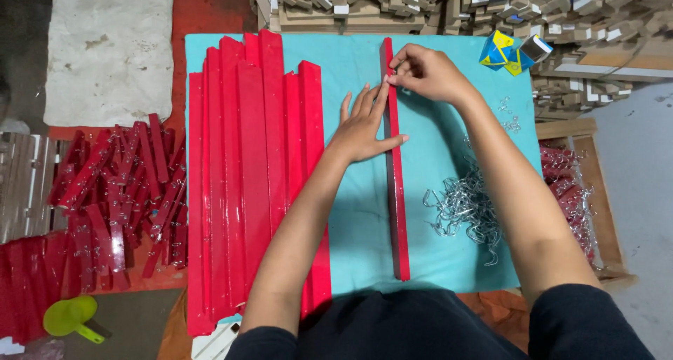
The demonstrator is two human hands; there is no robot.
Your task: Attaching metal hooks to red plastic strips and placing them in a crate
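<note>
A long glossy red strip (397, 192) lies lengthwise on the turquoise table (449, 143). My left hand (364, 125) rests flat on the table with its fingers spread, its thumb pressing against the strip's left side. My right hand (427, 72) is pinched at the strip near its far end; a small metal piece seems to be between the fingertips, but it is too small to be sure. A heap of silver wire hooks (466, 209) lies to the right of the strip, under my right forearm.
A stack of long red strips (256, 164) covers the table's left half. Short red strips with hooks (123, 192) are piled on the floor at left. A green scoop (70, 316) lies lower left. A wooden crate (592, 192) stands at right, wood blocks (434, 2) behind.
</note>
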